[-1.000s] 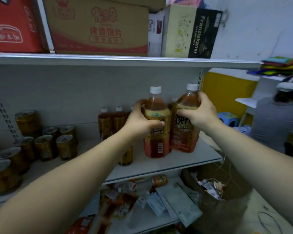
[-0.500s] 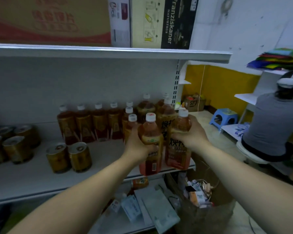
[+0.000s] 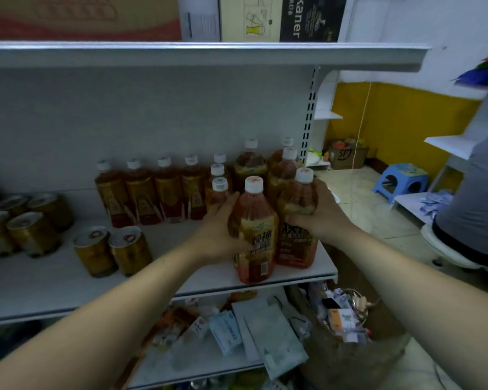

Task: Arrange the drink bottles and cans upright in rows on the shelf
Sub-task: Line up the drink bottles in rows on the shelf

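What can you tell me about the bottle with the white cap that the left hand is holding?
The clear plastic bottle of amber-red drink has a white screw cap and a yellow-and-red label with a barcode. It stands upright at the front edge of the white shelf, gripped by the left hand, close beside a similar bottle.

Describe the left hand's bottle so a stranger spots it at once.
At the right end of the middle shelf, big tea bottles cluster. The bottle nearest the front edge, gripped by the left hand, is it; only it shows a barcode.
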`<control>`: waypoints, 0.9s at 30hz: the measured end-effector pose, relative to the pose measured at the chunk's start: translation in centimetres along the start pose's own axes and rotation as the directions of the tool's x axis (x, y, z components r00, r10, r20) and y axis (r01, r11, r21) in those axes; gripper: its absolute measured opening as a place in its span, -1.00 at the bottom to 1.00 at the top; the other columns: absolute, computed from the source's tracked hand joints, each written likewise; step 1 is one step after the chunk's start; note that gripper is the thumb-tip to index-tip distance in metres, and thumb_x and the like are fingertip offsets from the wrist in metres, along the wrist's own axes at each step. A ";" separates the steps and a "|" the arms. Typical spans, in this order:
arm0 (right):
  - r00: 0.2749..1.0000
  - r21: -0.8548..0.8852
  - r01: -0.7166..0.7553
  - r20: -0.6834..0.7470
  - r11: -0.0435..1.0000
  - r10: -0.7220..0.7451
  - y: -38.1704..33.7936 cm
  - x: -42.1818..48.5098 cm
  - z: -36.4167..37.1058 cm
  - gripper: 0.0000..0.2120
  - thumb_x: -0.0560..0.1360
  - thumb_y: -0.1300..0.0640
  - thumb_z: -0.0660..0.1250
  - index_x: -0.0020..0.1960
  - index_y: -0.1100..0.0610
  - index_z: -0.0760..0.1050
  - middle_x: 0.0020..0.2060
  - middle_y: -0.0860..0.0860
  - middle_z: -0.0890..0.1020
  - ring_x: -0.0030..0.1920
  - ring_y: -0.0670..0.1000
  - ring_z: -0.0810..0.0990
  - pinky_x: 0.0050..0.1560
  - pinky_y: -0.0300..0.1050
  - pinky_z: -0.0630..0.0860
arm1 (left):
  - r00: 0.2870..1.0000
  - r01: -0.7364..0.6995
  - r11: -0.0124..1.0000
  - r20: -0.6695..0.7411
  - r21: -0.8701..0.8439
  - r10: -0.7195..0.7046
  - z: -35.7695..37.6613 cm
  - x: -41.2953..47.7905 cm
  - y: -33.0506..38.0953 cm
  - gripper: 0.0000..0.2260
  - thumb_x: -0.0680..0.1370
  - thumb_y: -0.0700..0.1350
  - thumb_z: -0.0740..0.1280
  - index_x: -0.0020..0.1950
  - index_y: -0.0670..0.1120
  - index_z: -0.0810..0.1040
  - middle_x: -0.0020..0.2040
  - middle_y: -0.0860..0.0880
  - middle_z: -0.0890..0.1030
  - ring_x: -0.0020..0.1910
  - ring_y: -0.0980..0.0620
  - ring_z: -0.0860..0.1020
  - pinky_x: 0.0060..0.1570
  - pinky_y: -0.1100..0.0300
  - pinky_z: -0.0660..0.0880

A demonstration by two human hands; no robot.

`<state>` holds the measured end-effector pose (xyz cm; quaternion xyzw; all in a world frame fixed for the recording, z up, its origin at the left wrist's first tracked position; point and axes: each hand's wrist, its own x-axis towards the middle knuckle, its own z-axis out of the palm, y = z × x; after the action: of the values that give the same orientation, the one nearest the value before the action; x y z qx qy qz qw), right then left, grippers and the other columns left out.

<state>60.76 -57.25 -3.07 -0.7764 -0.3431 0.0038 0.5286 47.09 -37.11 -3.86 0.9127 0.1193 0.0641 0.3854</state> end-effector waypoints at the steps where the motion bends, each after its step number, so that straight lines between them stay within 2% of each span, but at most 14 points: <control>1: 1.000 0.014 -0.005 0.003 1.000 0.005 0.2 0.1 0.0 -0.33 0.26 0.17 0.59 0.14 -0.36 0.38 0.04 -0.32 0.57 0.08 -0.26 0.56 0.07 -0.26 0.49 | 1.000 -0.019 1.000 0.010 0.014 0.019 -0.4 0.0 -0.1 -0.03 0.28 0.03 0.49 0.53 0.17 -0.02 0.50 0.01 0.10 0.47 -0.07 0.12 0.39 -0.04 0.25; 3: 1.000 0.014 -0.002 -0.001 1.000 0.002 0.4 0.1 0.2 -0.33 0.25 0.16 0.60 0.17 -0.28 0.35 0.08 -0.25 0.54 0.10 -0.24 0.55 0.11 -0.15 0.47 | 0.996 -0.088 0.995 -0.018 -0.049 0.087 -0.8 -0.2 -0.2 -0.21 0.30 0.06 0.41 0.47 0.21 0.16 0.40 -0.01 0.31 0.40 -0.05 0.27 0.32 -0.06 0.34; 5: 1.000 0.001 0.000 -0.012 1.000 0.000 0.6 0.1 0.2 -0.35 0.25 0.15 0.60 0.10 -0.34 0.35 0.04 -0.29 0.53 0.06 -0.32 0.53 0.08 -0.20 0.46 | 0.967 -0.151 0.978 -0.228 -0.145 0.115 -0.7 -0.7 -0.4 -0.53 0.36 -0.04 0.36 0.19 0.33 0.37 0.10 0.08 0.47 0.17 0.00 0.46 0.14 0.01 0.48; 6: 1.000 0.004 -0.003 -0.017 1.000 0.003 0.5 0.1 0.3 -0.36 0.24 0.14 0.60 0.08 -0.34 0.34 0.04 -0.29 0.53 0.05 -0.33 0.53 0.08 -0.20 0.46 | 0.924 -0.163 0.975 -0.369 -0.151 0.097 -0.7 -0.6 -0.7 -0.63 0.40 -0.10 0.36 0.07 0.29 0.40 0.00 0.10 0.46 0.08 0.01 0.48 0.09 0.02 0.50; 8: 1.000 0.009 -0.007 -0.025 1.000 0.007 0.2 0.1 0.6 -0.34 0.25 0.11 0.60 0.08 -0.40 0.32 0.04 -0.31 0.52 0.04 -0.34 0.51 0.05 -0.24 0.44 | 0.845 -0.174 0.971 -0.531 -0.161 0.064 -0.9 0.4 -1.1 -0.72 0.46 -0.15 0.38 0.11 0.10 0.45 0.03 0.04 0.48 0.12 -0.01 0.47 0.12 0.02 0.47; 9: 1.000 0.005 -0.001 -0.022 1.000 0.001 0.0 0.2 0.7 -0.33 0.25 0.09 0.60 0.07 -0.46 0.31 0.03 -0.33 0.52 0.04 -0.35 0.51 0.04 -0.28 0.42 | 0.849 -0.188 0.959 -0.526 -0.214 0.049 -1.0 0.9 -1.1 -0.70 0.47 -0.16 0.39 0.17 0.00 0.46 0.09 -0.01 0.52 0.16 -0.01 0.49 0.15 0.01 0.47; 10: 1.000 0.005 0.010 -0.015 1.000 -0.010 -0.1 0.3 1.0 -0.30 0.26 0.09 0.60 0.05 -0.53 0.30 0.03 -0.34 0.53 0.05 -0.35 0.52 0.04 -0.30 0.42 | 0.877 -0.190 0.938 -0.479 -0.290 0.029 -1.2 1.5 -1.2 -0.68 0.47 -0.17 0.39 0.20 -0.01 0.46 0.12 -0.04 0.55 0.16 0.04 0.52 0.15 0.03 0.48; 12: 1.000 0.022 0.024 -0.012 0.999 -0.023 -0.2 0.4 1.3 -0.28 0.27 0.10 0.61 0.02 -0.59 0.30 0.02 -0.35 0.56 0.08 -0.32 0.53 0.08 -0.25 0.45 | 0.941 -0.152 0.905 -0.339 -0.396 0.009 -1.3 2.1 -1.1 -0.67 0.49 -0.16 0.39 0.15 0.17 0.44 0.04 0.13 0.58 0.00 0.30 0.55 -0.01 0.26 0.50; 14: 1.000 0.038 0.027 -0.010 0.999 -0.027 -0.2 0.4 1.4 -0.29 0.28 0.11 0.60 0.02 -0.58 0.32 0.02 -0.37 0.57 0.09 -0.28 0.55 0.11 -0.19 0.48 | 0.973 -0.080 0.922 -0.232 -0.378 -0.011 -1.3 2.3 -1.4 -0.68 0.52 -0.12 0.36 0.15 0.21 0.38 -0.04 0.28 0.51 -0.12 0.39 0.50 -0.14 0.40 0.42; 16: 0.999 0.021 0.039 -0.004 0.999 -0.039 -0.4 0.4 1.3 -0.29 0.29 0.10 0.60 0.04 -0.58 0.31 0.03 -0.43 0.56 0.10 -0.29 0.55 0.07 -0.31 0.48 | 0.974 -0.049 0.937 -0.224 -0.345 -0.032 -1.3 2.4 -2.0 -0.60 0.53 -0.13 0.33 0.34 0.10 0.35 0.05 0.20 0.52 0.02 0.21 0.51 0.01 0.28 0.40; 18: 0.999 0.022 0.046 0.009 0.999 -0.046 -0.6 0.3 1.2 -0.29 0.30 0.10 0.60 0.06 -0.58 0.30 0.03 -0.48 0.53 0.09 -0.33 0.53 -0.01 -0.46 0.46 | 0.964 -0.039 0.953 -0.262 -0.302 -0.043 -1.8 2.2 -2.6 -0.56 0.55 -0.14 0.32 0.41 0.01 0.32 0.17 0.06 0.52 0.17 0.04 0.48 0.18 0.13 0.39; 20: 0.998 0.026 0.053 0.013 0.998 -0.054 -0.6 0.4 1.2 -0.27 0.30 0.11 0.60 0.06 -0.59 0.30 0.03 -0.50 0.52 0.09 -0.35 0.52 -0.04 -0.50 0.44 | 0.957 -0.012 0.961 -0.280 -0.278 -0.069 -2.4 2.1 -3.2 -0.54 0.55 -0.12 0.32 0.43 0.00 0.30 0.26 0.00 0.50 0.24 -0.02 0.45 0.25 0.06 0.38; 24: 0.999 0.015 0.042 0.017 0.999 -0.042 -0.4 0.6 1.2 -0.27 0.30 0.12 0.60 0.04 -0.59 0.29 0.00 -0.50 0.52 0.08 -0.37 0.52 -0.03 -0.47 0.44 | 0.959 -0.024 0.970 -0.281 -0.243 -0.047 -3.3 1.8 -4.3 -0.54 0.52 -0.15 0.36 0.39 0.02 0.35 0.19 0.08 0.52 0.21 0.06 0.47 0.21 0.15 0.36; 27: 0.998 0.004 0.049 0.032 0.999 -0.049 -0.2 0.7 1.1 -0.26 0.32 0.14 0.58 0.03 -0.62 0.28 -0.02 -0.53 0.51 0.05 -0.41 0.51 -0.08 -0.54 0.41 | 0.971 -0.030 0.962 -0.236 -0.272 -0.036 -3.7 1.5 -4.0 -0.60 0.50 -0.19 0.37 0.26 0.11 0.37 0.13 0.11 0.54 0.19 0.05 0.49 0.14 0.17 0.37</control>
<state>60.78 -55.93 -3.09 -0.7669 -0.3704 0.0038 0.5241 47.04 -31.46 -4.18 0.8361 0.1563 0.1888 0.4908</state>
